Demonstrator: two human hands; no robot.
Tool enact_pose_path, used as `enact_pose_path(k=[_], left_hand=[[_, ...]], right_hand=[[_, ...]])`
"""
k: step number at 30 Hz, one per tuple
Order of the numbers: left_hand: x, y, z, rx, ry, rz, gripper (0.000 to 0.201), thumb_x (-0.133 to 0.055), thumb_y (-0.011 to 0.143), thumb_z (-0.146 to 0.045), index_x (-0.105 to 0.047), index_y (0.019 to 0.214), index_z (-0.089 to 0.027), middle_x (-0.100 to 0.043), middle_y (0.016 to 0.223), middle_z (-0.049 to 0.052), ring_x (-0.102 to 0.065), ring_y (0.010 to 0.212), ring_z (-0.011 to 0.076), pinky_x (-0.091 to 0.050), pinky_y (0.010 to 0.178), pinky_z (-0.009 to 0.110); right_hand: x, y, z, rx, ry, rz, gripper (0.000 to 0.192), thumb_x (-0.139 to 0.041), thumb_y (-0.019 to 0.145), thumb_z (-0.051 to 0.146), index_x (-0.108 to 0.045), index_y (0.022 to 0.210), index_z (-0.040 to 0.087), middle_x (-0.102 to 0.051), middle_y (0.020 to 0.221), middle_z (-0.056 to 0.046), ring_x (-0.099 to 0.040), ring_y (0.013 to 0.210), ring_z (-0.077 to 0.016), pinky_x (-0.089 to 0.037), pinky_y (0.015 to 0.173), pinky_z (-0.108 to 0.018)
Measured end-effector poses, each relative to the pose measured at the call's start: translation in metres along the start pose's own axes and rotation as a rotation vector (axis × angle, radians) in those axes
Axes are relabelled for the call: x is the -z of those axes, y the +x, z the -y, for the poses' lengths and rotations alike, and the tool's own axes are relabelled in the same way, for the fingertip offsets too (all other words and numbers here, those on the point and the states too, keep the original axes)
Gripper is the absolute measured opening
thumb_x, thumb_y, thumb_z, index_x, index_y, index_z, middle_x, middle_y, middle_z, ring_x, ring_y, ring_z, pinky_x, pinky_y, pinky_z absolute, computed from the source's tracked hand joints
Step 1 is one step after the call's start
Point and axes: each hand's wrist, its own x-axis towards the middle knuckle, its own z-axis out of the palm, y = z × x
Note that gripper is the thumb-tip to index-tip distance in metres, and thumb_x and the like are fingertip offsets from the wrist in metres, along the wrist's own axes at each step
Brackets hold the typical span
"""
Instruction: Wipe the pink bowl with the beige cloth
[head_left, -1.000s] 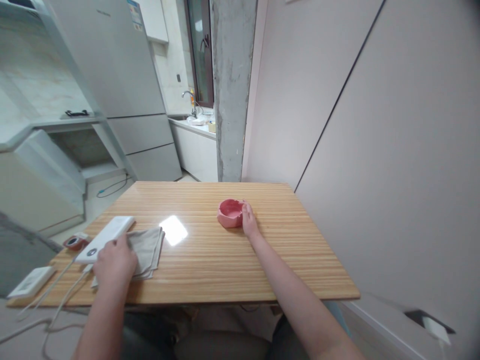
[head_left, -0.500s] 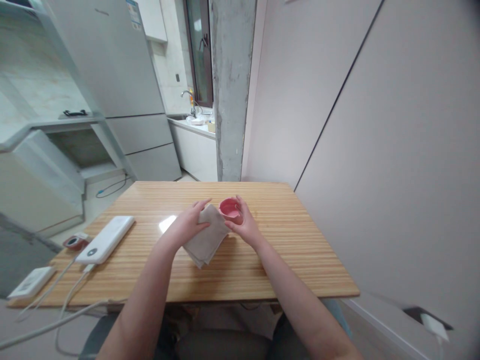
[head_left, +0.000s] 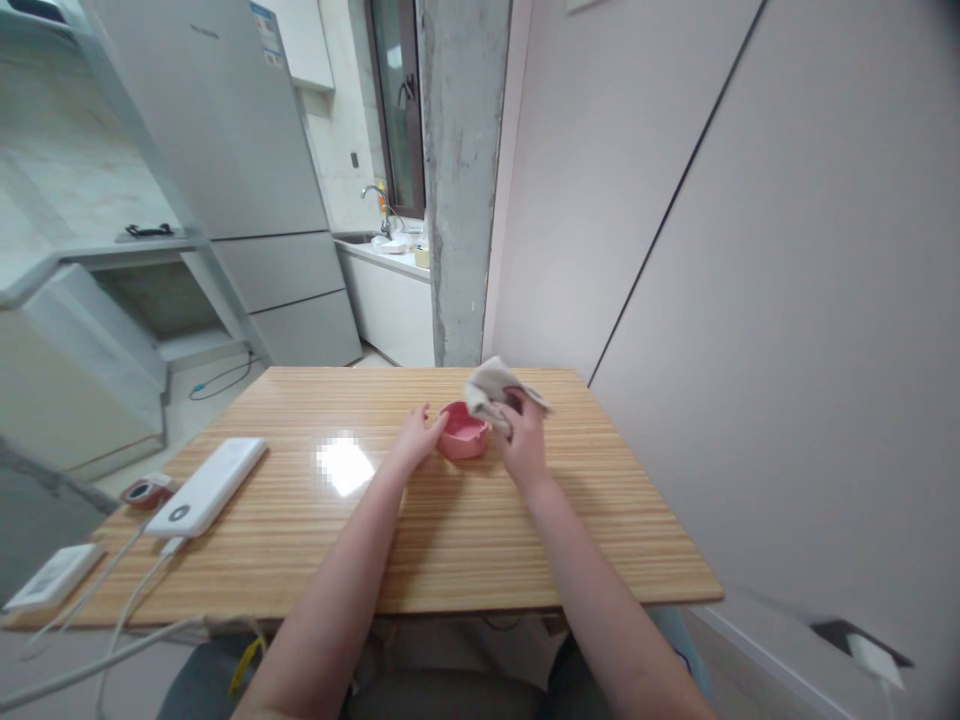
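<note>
- Head view: left hand (head_left: 415, 438) rests with fingers loosely curled against the side of the pink dish (head_left: 463, 432), which sits on the wooden table (head_left: 450, 520) toward its far edge.
- Right hand (head_left: 525, 445) is closed round a bunched cloth (head_left: 491, 392), held just above the dish's far rim.
- Risk, as I judge it: the light dish could skid under the cloth, since the left hand only props one side.

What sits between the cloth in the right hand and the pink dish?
Nothing visible. The right hand holds the cloth bunched just above the pink dish at its far right rim, while the left hand steadies the dish's left side.
</note>
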Motion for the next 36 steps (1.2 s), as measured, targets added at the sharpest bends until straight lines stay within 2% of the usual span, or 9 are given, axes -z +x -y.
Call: enact_pose_path(k=[4, 12, 15, 17, 21, 26, 30, 33, 36], left_hand=[[-0.009, -0.002, -0.001, -0.090, -0.062, 0.216, 0.030, -0.053, 0.085, -0.031, -0.070, 0.102, -0.014, -0.072, 0.106, 0.014, -0.064, 0.101, 0.0251, -0.048, 0.088, 0.033], [-0.011, -0.002, -0.003, -0.017, -0.143, 0.076, 0.035, -0.050, 0.088, -0.038, -0.072, 0.101, -0.013, -0.073, 0.101, 0.015, -0.067, 0.097, 0.0283, -0.049, 0.086, 0.038], [-0.019, 0.000, 0.000, 0.018, -0.463, 0.014, 0.033, -0.060, 0.083, -0.039, -0.071, 0.100, -0.012, -0.074, 0.099, 0.014, -0.068, 0.097, 0.0257, -0.050, 0.089, 0.036], [-0.028, 0.000, -0.003, 0.103, -0.739, -0.034, 0.044, -0.062, 0.083, -0.040, -0.063, 0.116, -0.012, -0.071, 0.110, 0.015, -0.067, 0.099, 0.0246, -0.051, 0.090, 0.037], [-0.048, -0.003, -0.008, 0.140, -1.166, -0.131, 0.069, -0.060, 0.086, -0.035, -0.028, 0.147, -0.025, -0.055, 0.139, 0.010, -0.062, 0.114, 0.0207, -0.052, 0.095, 0.034], [-0.040, 0.001, 0.000, 0.090, -0.975, -0.236, 0.063, -0.066, 0.080, -0.032, -0.044, 0.138, -0.019, -0.057, 0.135, 0.011, -0.055, 0.124, 0.0224, -0.043, 0.106, 0.036], [-0.021, 0.006, 0.003, 0.007, -0.837, -0.143, 0.056, -0.069, 0.073, -0.029, -0.059, 0.126, -0.015, -0.064, 0.126, 0.012, -0.057, 0.121, 0.0256, -0.040, 0.108, 0.041], [-0.017, 0.002, -0.002, -0.038, -0.813, -0.107, 0.062, -0.071, 0.072, -0.031, -0.057, 0.130, -0.015, -0.065, 0.125, 0.013, -0.058, 0.120, 0.0256, -0.040, 0.108, 0.041], [-0.026, -0.008, -0.010, 0.006, -0.846, -0.185, 0.074, -0.069, 0.077, -0.038, -0.042, 0.142, -0.016, -0.062, 0.128, 0.014, -0.058, 0.119, 0.0241, -0.043, 0.104, 0.039]], right_hand=[[-0.015, -0.002, 0.021, 0.090, -0.276, 0.547, 0.025, -0.062, 0.081, 0.025, -0.065, 0.105, 0.019, -0.067, 0.110, -0.010, -0.055, 0.110, -0.0274, -0.035, 0.100, -0.046], [-0.028, 0.021, 0.036, -0.052, -0.609, 0.800, 0.030, -0.062, 0.079, 0.013, -0.067, 0.108, 0.015, -0.069, 0.108, -0.014, -0.060, 0.104, -0.0269, -0.046, 0.081, -0.032], [-0.031, 0.029, 0.028, -0.023, -0.544, 0.811, 0.031, -0.066, 0.077, 0.022, -0.068, 0.109, 0.018, -0.070, 0.106, -0.011, -0.063, 0.099, -0.0255, -0.047, 0.083, -0.031], [-0.037, 0.029, 0.024, -0.064, -0.505, 0.734, 0.033, -0.065, 0.079, 0.025, -0.067, 0.111, 0.018, -0.069, 0.108, -0.011, -0.063, 0.099, -0.0253, -0.048, 0.083, -0.032], [-0.058, 0.016, 0.023, -0.034, -0.408, 0.507, 0.040, -0.053, 0.084, 0.015, -0.061, 0.123, 0.011, -0.064, 0.119, -0.016, -0.054, 0.115, -0.0258, -0.044, 0.098, -0.035], [-0.056, 0.009, 0.008, 0.171, -0.243, 0.606, 0.046, -0.054, 0.078, 0.005, -0.059, 0.124, 0.010, -0.063, 0.123, -0.014, -0.051, 0.118, -0.0220, -0.039, 0.105, -0.035], [-0.037, 0.012, -0.004, 0.251, -0.364, 0.659, 0.034, -0.050, 0.083, 0.003, -0.067, 0.109, 0.017, -0.068, 0.110, -0.010, -0.055, 0.110, -0.0219, -0.044, 0.096, -0.037], [-0.038, 0.006, -0.003, 0.245, -0.392, 0.575, 0.031, -0.049, 0.089, 0.009, -0.066, 0.113, 0.019, -0.068, 0.110, -0.011, -0.053, 0.112, -0.0236, -0.046, 0.091, -0.036], [-0.050, -0.002, -0.001, 0.218, -0.327, 0.477, 0.030, -0.047, 0.091, 0.012, -0.067, 0.112, 0.020, -0.068, 0.108, -0.012, -0.052, 0.109, -0.0242, -0.048, 0.091, -0.036]])
